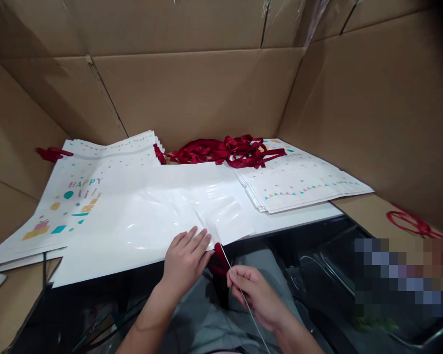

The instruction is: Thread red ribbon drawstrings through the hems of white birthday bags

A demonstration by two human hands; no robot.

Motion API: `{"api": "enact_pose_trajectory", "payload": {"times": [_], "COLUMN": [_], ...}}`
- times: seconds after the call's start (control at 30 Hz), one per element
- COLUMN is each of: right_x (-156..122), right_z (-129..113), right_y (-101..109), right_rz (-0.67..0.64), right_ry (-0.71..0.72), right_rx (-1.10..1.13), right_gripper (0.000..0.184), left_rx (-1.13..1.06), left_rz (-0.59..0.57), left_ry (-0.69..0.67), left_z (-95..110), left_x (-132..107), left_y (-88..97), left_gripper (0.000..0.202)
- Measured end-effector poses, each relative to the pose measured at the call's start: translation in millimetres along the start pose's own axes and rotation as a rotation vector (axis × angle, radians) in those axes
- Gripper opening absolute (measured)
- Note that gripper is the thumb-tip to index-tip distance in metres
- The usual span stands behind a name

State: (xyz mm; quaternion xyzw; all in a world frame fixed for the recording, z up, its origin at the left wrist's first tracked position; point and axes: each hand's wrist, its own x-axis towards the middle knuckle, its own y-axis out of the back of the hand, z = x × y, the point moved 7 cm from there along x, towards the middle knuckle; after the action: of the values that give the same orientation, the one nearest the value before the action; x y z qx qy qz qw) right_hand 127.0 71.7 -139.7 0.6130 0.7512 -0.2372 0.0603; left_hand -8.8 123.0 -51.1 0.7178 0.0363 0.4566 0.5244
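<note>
My right hand [253,292] pinches a wire [256,322] slanting up-left to red ribbon [218,253] at the table [304,220]'s near edge, beside my flattened left hand [187,255].

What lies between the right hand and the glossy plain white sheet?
Part of a thin silver metal rod and a red fabric ribbon, in the head view.

A flat white tabletop [302,216] bears a glossy white plastic sheet [170,209] between one pastel-printed white sheet stack [99,167] and a second such stack [299,174], dark-red ribbon tangle [203,150] at back.
</note>
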Motion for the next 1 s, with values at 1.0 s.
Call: {"api": "enact_pose_trajectory", "payload": {"times": [1.0], "right_x": [17.9], "right_z": [-9.5], "right_y": [-11.0], "right_rz": [0.132], "right_ry": [0.059], "right_rx": [0.059], "right_gripper": [0.069], "left_rx": [-0.027], "left_rz": [0.044], "left_ry": [0.094], "left_z": [-3.9], "left_x": [-9.2], "left_y": [-4.7], "left_gripper": [0.029]}}
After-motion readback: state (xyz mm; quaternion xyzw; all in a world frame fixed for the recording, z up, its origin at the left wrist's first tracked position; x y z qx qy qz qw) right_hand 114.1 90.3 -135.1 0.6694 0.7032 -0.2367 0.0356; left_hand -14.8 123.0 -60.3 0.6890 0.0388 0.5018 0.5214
